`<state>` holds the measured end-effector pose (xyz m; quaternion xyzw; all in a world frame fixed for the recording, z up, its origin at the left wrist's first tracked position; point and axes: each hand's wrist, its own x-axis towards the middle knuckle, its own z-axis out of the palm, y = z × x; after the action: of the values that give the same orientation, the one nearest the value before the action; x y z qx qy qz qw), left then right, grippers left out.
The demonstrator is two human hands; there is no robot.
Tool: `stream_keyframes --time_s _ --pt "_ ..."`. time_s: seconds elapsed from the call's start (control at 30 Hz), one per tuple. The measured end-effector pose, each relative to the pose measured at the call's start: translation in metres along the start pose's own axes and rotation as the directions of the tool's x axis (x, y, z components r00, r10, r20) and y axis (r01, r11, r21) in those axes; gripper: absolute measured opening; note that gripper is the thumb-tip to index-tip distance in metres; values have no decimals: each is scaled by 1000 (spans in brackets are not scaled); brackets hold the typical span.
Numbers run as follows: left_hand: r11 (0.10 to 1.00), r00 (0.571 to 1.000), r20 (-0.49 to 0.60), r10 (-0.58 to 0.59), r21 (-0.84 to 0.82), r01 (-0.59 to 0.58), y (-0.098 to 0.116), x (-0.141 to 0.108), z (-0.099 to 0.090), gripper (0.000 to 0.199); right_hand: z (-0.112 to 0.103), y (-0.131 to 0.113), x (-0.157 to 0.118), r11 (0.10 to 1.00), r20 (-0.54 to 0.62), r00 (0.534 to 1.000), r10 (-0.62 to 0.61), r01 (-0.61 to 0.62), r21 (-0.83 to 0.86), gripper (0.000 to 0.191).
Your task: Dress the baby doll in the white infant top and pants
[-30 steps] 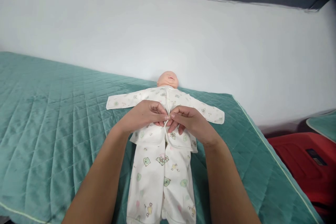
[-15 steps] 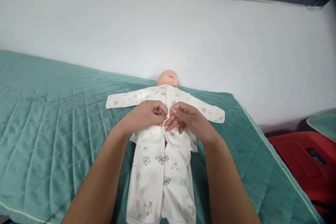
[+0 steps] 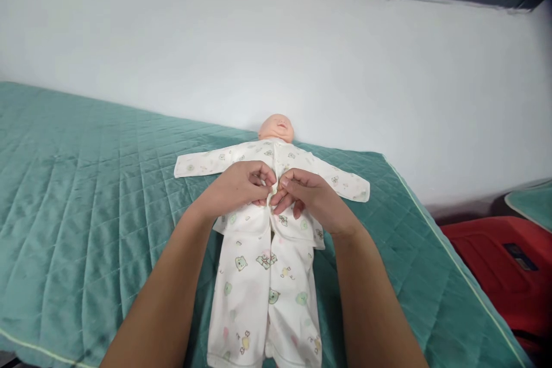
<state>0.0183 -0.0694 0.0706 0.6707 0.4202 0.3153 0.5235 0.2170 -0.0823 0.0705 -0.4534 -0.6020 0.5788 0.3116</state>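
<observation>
A baby doll lies on its back on a green quilted bed cover, head towards the wall. It wears a white printed top with sleeves spread wide and matching white trousers. My left hand and my right hand meet over the doll's chest. Both pinch the front opening of the top where its two edges join. What sits between the fingertips is hidden.
A pale wall rises right behind the doll's head. To the right of the bed stands a red object lower down, with another green cover's corner beyond it. The bed's near edge runs along the lower left.
Both hands have crept slightly up the doll's chest along the front opening of the top, fingers still pinched together. The doll and its clothes lie as before.
</observation>
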Motion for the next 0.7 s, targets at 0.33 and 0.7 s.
stream_keyframes --time_s 0.33,0.7 --pt "995 1000 14 25 -101 -23 -4 2 -3 17 0 1 0 1000 -13 1000 -8 8 -3 26" --pt "995 997 79 5 -97 3 -5 0 -8 17 -1 1 0 1000 -31 999 20 -20 -8 24"
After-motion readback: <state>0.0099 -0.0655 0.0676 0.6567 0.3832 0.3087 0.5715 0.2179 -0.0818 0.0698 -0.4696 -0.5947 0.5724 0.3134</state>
